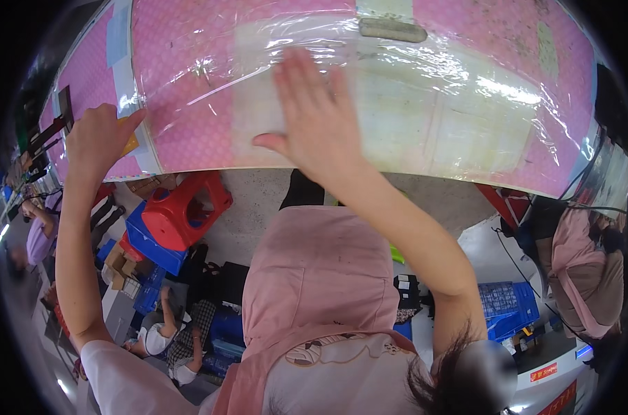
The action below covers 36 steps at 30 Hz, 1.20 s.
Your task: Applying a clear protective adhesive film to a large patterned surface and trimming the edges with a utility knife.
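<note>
Clear crinkled film (411,104) shines beneath the flat right hand (319,121)

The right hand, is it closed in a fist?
No, the right hand is open and stretched out flat over the pink and white table.

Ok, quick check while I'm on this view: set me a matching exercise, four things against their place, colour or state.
1. right hand
2. stool
3. wearer's apron
4. grey block

A. dusty pink
B. lying on the tabletop
C. open, fingers pointing away from the wearer
D. red, at the wearer's left

Pairs: 1-C, 2-D, 3-A, 4-B
</note>
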### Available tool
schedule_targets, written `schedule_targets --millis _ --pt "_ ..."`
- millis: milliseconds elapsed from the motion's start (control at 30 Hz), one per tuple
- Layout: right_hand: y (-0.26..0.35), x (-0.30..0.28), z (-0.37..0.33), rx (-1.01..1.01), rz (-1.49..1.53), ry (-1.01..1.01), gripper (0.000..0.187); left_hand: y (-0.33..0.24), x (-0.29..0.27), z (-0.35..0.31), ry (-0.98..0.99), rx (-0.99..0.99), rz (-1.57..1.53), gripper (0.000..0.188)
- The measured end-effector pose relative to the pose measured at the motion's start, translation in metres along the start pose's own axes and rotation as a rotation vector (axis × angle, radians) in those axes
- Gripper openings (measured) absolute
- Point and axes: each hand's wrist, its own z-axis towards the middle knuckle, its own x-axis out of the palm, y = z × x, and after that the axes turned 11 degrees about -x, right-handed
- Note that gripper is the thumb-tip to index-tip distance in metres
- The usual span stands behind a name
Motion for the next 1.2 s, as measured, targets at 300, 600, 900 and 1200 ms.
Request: schedule_targets --millis 300,600,900,1200 --pt "0.062 0.040 0.056 -0.173 -0.070 -0.012 0.090 0.014 -0.004 -0.002 0.011 0.157 -0.164 0.051" --pt "0.066 0.041 0.062 -0.131 -0.066 0.118 0.091 0.012 -0.031 0.028 0.572 0.409 -0.133 0.059" --pt "0.079 0.048 0.077 -0.185 0.035 0.010 0.091 0.003 -0.009 0.052 0.985 0.291 -0.408 0.038" --pt "0.008 0.023 0.133 -0.036 0.102 -0.146 0.020 -0.002 -0.008 0.057 1.027 0.260 -0.315 0.021"
